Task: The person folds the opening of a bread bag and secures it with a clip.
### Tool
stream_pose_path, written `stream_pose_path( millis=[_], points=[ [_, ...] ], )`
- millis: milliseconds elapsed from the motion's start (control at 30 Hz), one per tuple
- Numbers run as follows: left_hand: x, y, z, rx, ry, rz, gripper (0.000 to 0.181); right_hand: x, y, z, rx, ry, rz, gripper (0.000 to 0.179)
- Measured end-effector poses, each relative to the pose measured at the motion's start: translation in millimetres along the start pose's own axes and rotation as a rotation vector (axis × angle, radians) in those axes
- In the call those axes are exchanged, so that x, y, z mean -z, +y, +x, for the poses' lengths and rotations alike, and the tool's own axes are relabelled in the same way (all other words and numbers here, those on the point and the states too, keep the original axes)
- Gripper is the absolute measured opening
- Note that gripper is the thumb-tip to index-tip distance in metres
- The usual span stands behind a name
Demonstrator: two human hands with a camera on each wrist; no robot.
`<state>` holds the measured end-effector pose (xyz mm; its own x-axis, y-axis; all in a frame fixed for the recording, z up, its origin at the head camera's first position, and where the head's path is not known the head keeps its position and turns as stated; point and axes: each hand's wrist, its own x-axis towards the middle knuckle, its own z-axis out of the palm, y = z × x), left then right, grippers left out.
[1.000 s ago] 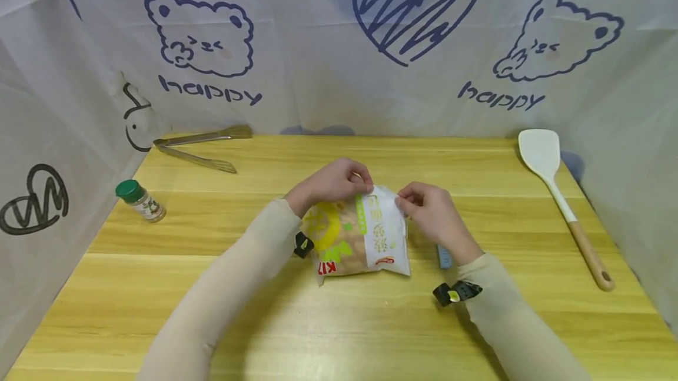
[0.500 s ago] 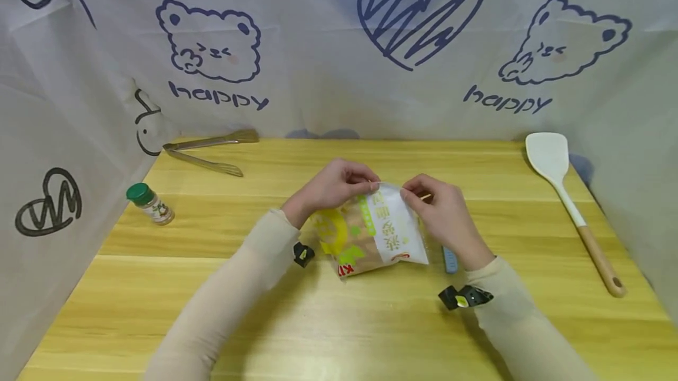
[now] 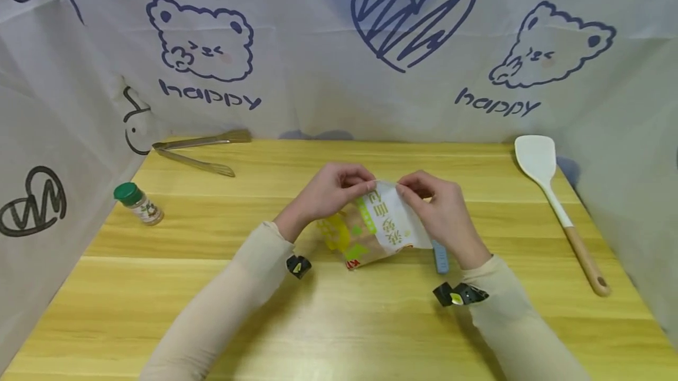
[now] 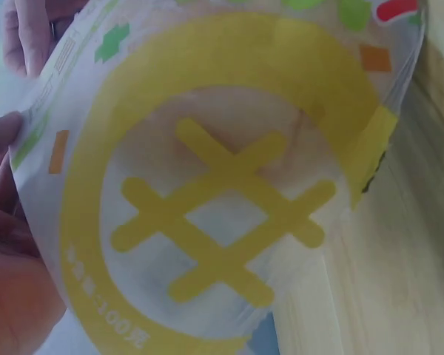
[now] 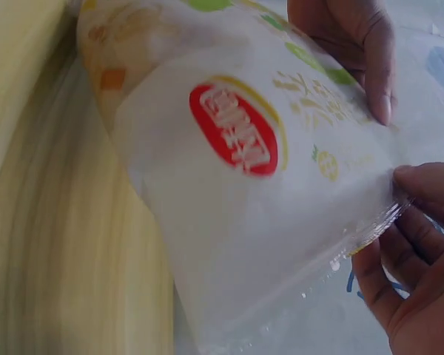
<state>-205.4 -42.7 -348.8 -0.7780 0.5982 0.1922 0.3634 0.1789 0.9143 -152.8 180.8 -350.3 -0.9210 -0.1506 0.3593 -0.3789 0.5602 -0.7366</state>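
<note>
A plastic bread packet (image 3: 378, 231), part white and part see-through, hangs from both hands above the table, tilted. My left hand (image 3: 336, 189) pinches its upper edge between thumb and fingers. A short way along the same edge, my right hand (image 3: 442, 207) pinches it near the corner. Seen from the left wrist, the packet (image 4: 207, 222) shows a yellow ring and crossed yellow strokes. The right wrist view has the packet's white end (image 5: 200, 222) with a red oval logo, and the right fingertips (image 5: 411, 174) at the clear crimped seal.
Partly behind the packet and right hand lies a light blue object (image 3: 441, 258). Metal tongs (image 3: 201, 151) lie back left, with a green-capped seasoning jar (image 3: 140, 204) in front of them. A white spatula with a wooden handle (image 3: 556, 204) lies along the right side of the table (image 3: 339, 328).
The packet's lower end has swung up and it now tilts, with its printed face turned more away from the head camera. Both hands keep their pinch and have come slightly closer together.
</note>
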Motion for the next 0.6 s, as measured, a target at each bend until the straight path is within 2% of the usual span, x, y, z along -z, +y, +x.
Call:
stream_pose_path(
  millis=[267, 600],
  points=[
    [-3.5, 4.5, -5.2, -0.031, 0.049, -0.027, 0.017, -0.1, -0.5, 0.5, 0.054, 0.005, 0.033, 0.007],
    [-5.3, 2.4, -5.8, -0.095, 0.045, -0.05, 0.016, -1.8, 3.8, -2.3, 0.089, 0.043, 0.099, 0.002]
  ],
)
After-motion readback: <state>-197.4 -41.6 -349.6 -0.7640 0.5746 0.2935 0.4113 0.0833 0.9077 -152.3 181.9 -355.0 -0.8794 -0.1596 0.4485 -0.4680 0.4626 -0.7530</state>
